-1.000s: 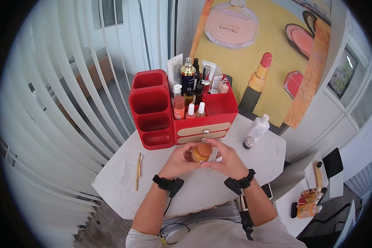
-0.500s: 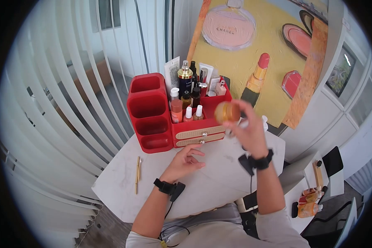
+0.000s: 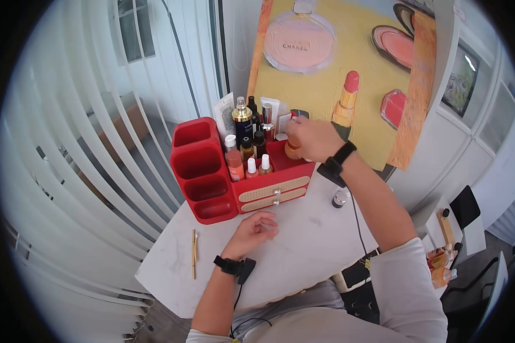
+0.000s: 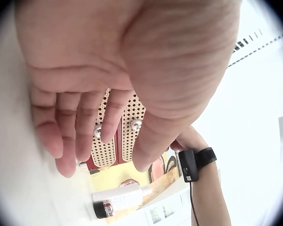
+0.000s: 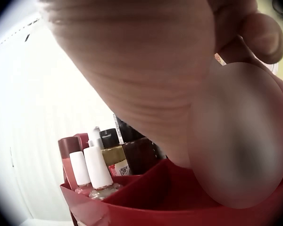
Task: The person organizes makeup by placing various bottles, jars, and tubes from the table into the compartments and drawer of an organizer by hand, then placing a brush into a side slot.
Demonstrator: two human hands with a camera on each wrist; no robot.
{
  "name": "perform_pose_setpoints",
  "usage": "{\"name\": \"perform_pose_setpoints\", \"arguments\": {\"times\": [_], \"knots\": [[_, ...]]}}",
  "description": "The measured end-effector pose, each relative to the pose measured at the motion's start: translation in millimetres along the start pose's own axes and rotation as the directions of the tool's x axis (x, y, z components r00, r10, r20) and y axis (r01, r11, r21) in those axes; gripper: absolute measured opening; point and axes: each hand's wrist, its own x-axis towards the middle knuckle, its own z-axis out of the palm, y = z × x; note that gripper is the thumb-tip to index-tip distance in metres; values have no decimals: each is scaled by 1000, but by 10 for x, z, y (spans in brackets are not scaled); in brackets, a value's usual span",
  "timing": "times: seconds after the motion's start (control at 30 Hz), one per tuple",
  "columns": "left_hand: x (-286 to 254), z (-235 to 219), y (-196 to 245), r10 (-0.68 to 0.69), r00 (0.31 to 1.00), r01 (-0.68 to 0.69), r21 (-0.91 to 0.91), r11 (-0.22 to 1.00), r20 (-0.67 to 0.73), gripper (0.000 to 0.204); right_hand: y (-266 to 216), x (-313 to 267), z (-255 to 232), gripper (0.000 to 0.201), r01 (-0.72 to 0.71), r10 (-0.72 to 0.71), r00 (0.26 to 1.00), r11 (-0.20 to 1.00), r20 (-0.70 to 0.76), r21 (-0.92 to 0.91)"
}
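Observation:
My right hand [image 3: 315, 139] reaches over the right-hand compartment of the red organizer [image 3: 286, 171], gripping an amber jar [image 3: 292, 151] whose side shows below the fingers. A blurred oval covers that spot in the right wrist view. Two white-capped nail polish bottles [image 5: 96, 169] stand in the front compartment beside it. Near the organizer's rattan drawer fronts [image 3: 274, 189], my left hand [image 3: 250, 233] hovers over the white table with relaxed, loosely bent fingers and nothing in them.
Several bottles and tubes, among them a dark blue spray bottle [image 3: 242, 121], fill the organizer's back. Its red four-slot holder [image 3: 203, 214] stands at left. Gold sticks [image 3: 194, 254] lie on the table. A small dark-capped item [image 3: 339, 198] and a white bottle [image 4: 122, 197] stand at right.
Both hands held the jar in front of the drawers; the left let go and stayed low. My right hand carried the jar up, then leftward and down into the organizer's right compartment.

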Motion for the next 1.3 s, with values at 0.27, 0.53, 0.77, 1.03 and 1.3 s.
{"name": "perform_pose_setpoints", "arguments": {"times": [0.27, 0.53, 0.77, 1.03, 1.3], "knots": [[11, 53, 59, -32, 997, 31, -22, 999, -70, 37, 219, -1240, -4, 26, -179, 177, 984, 981, 23, 70], [8, 54, 24, -61, 995, 61, -11, 998, -81, 35, 156, -1833, 1110, 29, -342, 358, 927, 929, 109, -139], [38, -16, -49, -59, 996, 59, -10, 998, -60, 33, -97, -1508, 458, 41, -1, -67, 995, 764, 80, 645], [26, -16, -45, -61, 996, 62, 4, 998, -58, 34, -141, -187, -284, 39, 101, -99, 995, 942, -22, 320], [17, -5, -19, -73, 997, 73, 7, 997, -36, 32, -238, 390, 10, 40, 175, -178, 962, 984, 208, 35]]}}
